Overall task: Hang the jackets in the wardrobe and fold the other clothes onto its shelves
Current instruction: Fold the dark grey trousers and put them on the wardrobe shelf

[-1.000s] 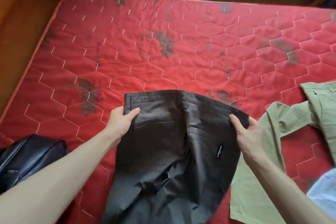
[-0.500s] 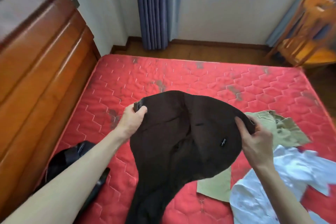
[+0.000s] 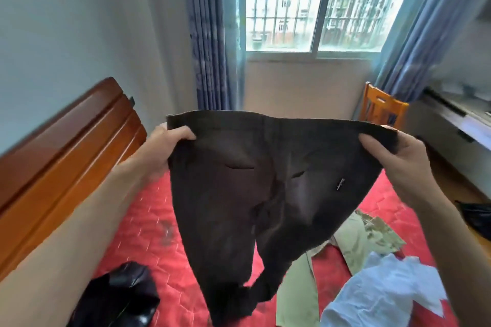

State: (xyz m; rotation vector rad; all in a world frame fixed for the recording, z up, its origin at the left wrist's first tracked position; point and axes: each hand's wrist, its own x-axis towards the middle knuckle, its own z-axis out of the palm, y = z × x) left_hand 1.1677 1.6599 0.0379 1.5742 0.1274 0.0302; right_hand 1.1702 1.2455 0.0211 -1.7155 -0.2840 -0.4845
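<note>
Dark brown trousers [image 3: 247, 194] hang in the air above the red mattress [image 3: 148, 231], waistband stretched wide and legs dangling down. My left hand [image 3: 164, 146] grips the waistband's left end. At the right end my right hand [image 3: 390, 156] grips it too. A black jacket [image 3: 119, 297] lies crumpled at the mattress's near left. Olive green trousers [image 3: 358, 239] and a white shirt [image 3: 385, 292] lie on the right side of the mattress. The wardrobe is not in view.
A wooden headboard [image 3: 61, 156] runs along the left. Blue curtains [image 3: 210, 34] frame a barred window [image 3: 313, 2] ahead. A wooden chair [image 3: 382, 109] and a desk [image 3: 457, 125] stand at the right, with a dark bag [image 3: 475, 215] on the floor.
Both hands have lifted the brown trousers up off the mattress and pulled the waistband wider. The view has tilted up from the bed to the window.
</note>
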